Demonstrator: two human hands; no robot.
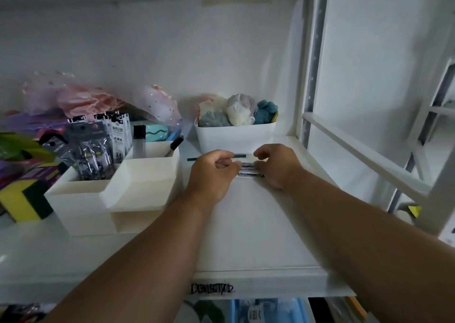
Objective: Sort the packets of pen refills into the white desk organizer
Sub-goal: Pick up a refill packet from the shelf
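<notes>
1. A refill packet (247, 167) lay flat on the white shelf (246, 224), directly between the two hands and just in front of the white bin (234, 135) of soft bundled items.
2. The left hand (211, 172) came in from the packet's left end, its fingers curled with the tips against that end, apparently pinching it.
3. The right hand (275, 165) covered the packet's right end, fingers bent down over it and gripping it; the fingertips themselves were hidden, so the exact hold could not be made out.
4. Only a short middle stretch of the packet showed between the hands: a narrow, clear wrapper with dark, thin refills running lengthwise and a pale printed strip.
5. A thin dark green stick (214, 157) lay on the shelf just behind the hands, its left end sticking out past the left hand; whether a finger touched it could not be told.
6. The white desk organizer (138, 182) stood to the left of the left hand, near but apart from it.
7. Its rear left compartment held upright packets of refills (98, 145), some in dark wrappers and some in white ones with print.
8. The front compartment nearest the left hand showed only its pale walls.
9. A yellow and green sponge block (22, 202) sat left of the organizer.
</notes>
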